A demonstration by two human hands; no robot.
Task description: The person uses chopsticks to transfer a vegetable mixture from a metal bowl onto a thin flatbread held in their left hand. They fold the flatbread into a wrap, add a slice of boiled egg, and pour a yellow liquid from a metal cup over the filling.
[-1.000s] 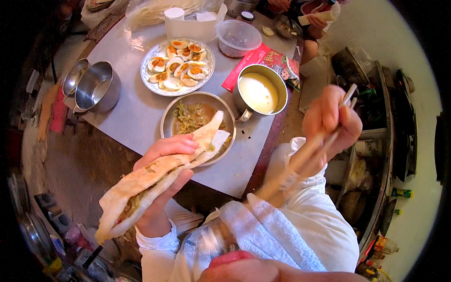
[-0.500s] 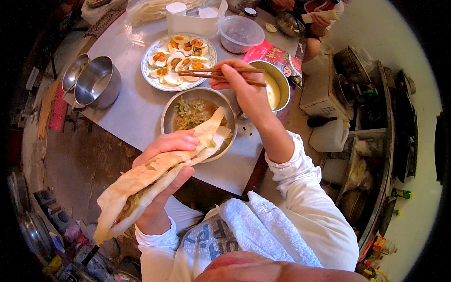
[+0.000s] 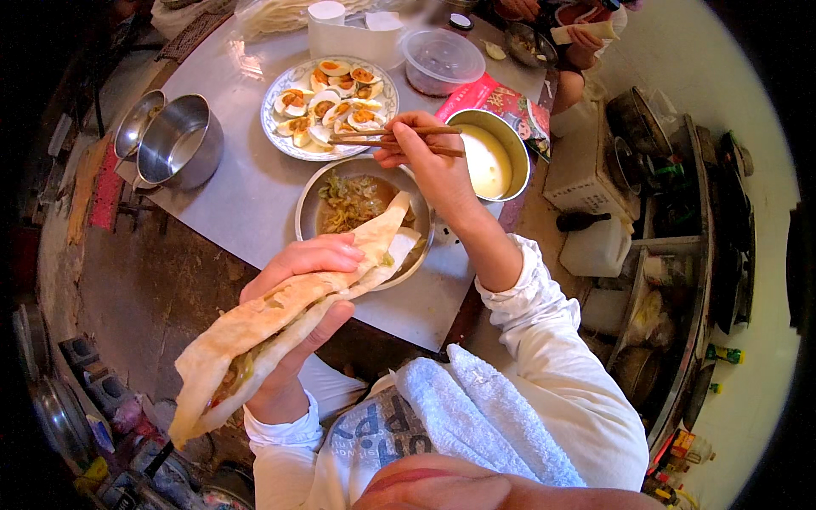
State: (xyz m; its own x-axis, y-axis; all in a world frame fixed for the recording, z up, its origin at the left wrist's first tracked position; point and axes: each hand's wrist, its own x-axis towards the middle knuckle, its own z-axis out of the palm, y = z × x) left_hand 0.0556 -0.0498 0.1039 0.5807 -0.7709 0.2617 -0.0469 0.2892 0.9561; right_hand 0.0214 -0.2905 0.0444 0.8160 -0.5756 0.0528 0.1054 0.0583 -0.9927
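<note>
My left hand point(image 3: 293, 270) grips a long folded flatbread point(image 3: 255, 319) with vegetable filling showing along its open side. Its far end hangs over a metal bowl point(image 3: 303, 202) of cooked greens point(image 3: 350, 202) in brown liquid. Wooden chopsticks point(image 3: 367, 139) are held in my right hand point(image 3: 432, 170), above the gap between that bowl and the patterned plate point(image 3: 270, 132). The chopstick tips are slightly apart at the plate's near right edge, beside the halved eggs point(image 3: 340, 109), with no food visible between them. Right of my hand stands a pot point(image 3: 520, 166) of pale liquid.
Two metal pots point(image 3: 183, 140) stand at the table's left edge. Behind the eggs are a clear plastic tub point(image 3: 440, 61), a red packet point(image 3: 484, 95) and a stack of flatbreads point(image 3: 285, 19). Another person's hand point(image 3: 585, 44) holds a rolled flatbread at the far right. Shelves point(image 3: 671, 242) line the right wall.
My right hand has shifted slightly left and down with the chopsticks, and their tips have spread a little. My left hand keeps the flatbread in nearly the same place.
</note>
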